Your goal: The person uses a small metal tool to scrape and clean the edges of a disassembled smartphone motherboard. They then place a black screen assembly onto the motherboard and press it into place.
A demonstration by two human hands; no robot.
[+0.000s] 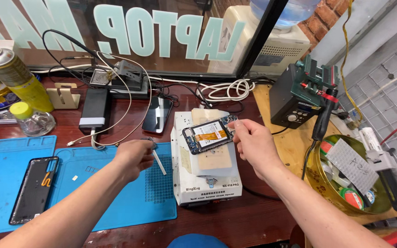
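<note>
On top of the white heating machine (207, 183), which stands in the middle of the dark red table (253, 220), lies an opened phone (209, 134) with its blue board and an orange flat cable turned up. The right hand (252, 143) is at the right end of this phone; its fingers are bent and the fingertips (233, 127) pinch the far right corner of the phone, so the hand is closed on it and not spread. The left hand (135, 155) is to the left of the machine, above the blue work mat (116, 197). It is closed like a loose fist around a thin white tool (158, 161), whose flat end points down and to the right, toward the machine, but it does not touch the phone. On the near left, a black phone frame (34, 189) lies on the edge between two blue mats. Farther away on the table are a black phone (157, 115), a black power block (94, 110) with white cables, a yellow spray can (15, 76) and a small glass jar with a yellow lid (31, 120). On the right, on a wooden board, stands a dark soldering station (295, 98), and near it a round golden tin (327, 188) holds tape rolls and small parts.
</note>
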